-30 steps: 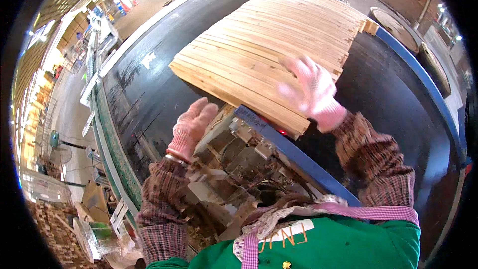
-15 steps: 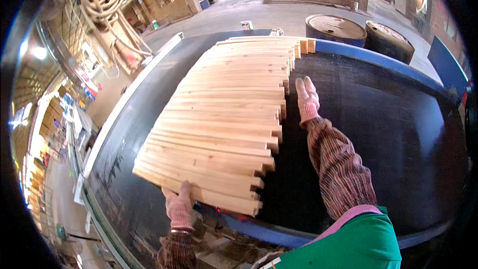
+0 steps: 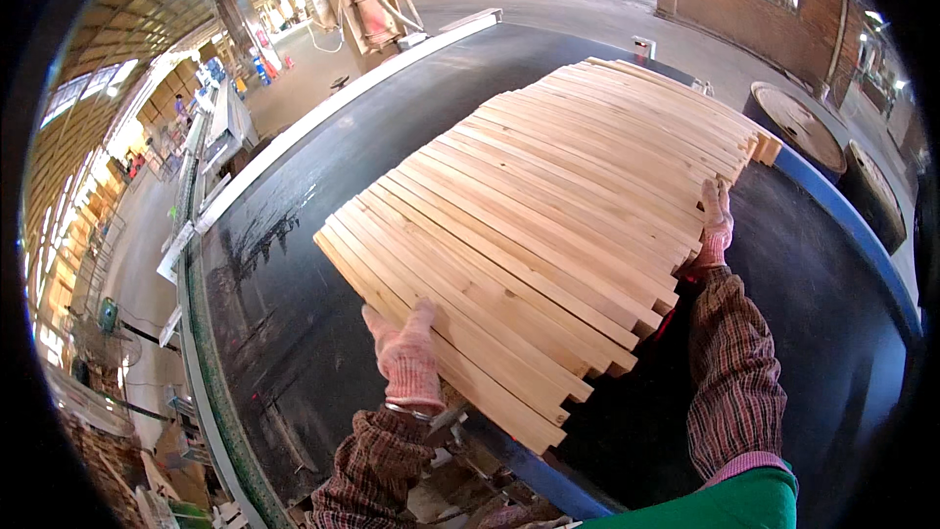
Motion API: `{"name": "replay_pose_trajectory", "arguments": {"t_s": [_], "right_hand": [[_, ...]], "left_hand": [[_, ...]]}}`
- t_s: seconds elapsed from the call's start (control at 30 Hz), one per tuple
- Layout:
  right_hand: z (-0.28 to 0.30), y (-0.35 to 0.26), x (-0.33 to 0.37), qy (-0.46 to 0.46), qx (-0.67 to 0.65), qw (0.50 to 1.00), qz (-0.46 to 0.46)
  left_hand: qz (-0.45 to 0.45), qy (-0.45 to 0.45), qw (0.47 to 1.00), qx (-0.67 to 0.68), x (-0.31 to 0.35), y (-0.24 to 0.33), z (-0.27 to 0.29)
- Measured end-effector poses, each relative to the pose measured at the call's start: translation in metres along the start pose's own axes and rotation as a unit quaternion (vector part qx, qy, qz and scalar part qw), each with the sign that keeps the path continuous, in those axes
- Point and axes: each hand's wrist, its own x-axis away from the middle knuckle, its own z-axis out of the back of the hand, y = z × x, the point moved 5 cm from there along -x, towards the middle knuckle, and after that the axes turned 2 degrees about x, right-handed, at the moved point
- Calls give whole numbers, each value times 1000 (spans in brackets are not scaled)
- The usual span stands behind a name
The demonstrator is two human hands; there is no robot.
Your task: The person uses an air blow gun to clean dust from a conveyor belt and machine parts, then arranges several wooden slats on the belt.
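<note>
A row of pale wooden strips [image 3: 529, 206] lies side by side on a black, flat conveyor-like table [image 3: 813, 304]. Their right ends form a ragged, stepped edge. My left hand [image 3: 406, 358], in a pinkish knit glove, rests at the nearest strip's outer edge, thumb and fingers spread apart. On the other side, my right hand [image 3: 715, 230], gloved alike, lies along the strips' right ends with its fingers stretched out. Neither hand is closed round a strip. The right hand's palm side is hidden against the wood.
A blue rail [image 3: 842, 206] borders the table's right far side, and a white rail [image 3: 362, 103] its left. Two rusty drums [image 3: 798, 127] stand beyond the blue rail. Farther left is a long machine line with a fan [image 3: 108, 315]. Wood scraps lie below the near edge.
My view has swung, so the strips appear farther right and more slanted. My right hand has come from beside the strips to their right ends. My left hand stays at the near edge.
</note>
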Motion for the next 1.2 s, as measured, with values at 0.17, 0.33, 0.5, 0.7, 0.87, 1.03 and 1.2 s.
{"name": "replay_pose_trajectory", "arguments": {"t_s": [0.17, 0.33, 0.5, 0.7, 0.87, 1.03, 1.2], "right_hand": [[-76, -15, 28, 62, 103, 989, -84], [-62, -9, 5, 75, 307, 943, 107], [-180, 4, 54, 2, 400, 917, -4], [-193, -2, 42, -85, 513, 854, -10], [-232, -15, 15, -180, 367, 913, 20], [-192, 32, -46, -326, 440, 777, 311], [-214, 25, 25, -303, 299, 898, 115]], "left_hand": [[-48, 63, 997, 23, -42, 4, 19], [-64, -84, 989, 99, -101, 25, 1], [-25, -111, 988, 106, -159, 40, 38], [-42, -58, 988, -139, -150, 50, 52], [-159, -267, 941, 134, -37, -18, 112], [-198, -135, 969, -60, 14, -10, 73], [-155, -94, 982, 51, -12, -30, 131]]}}
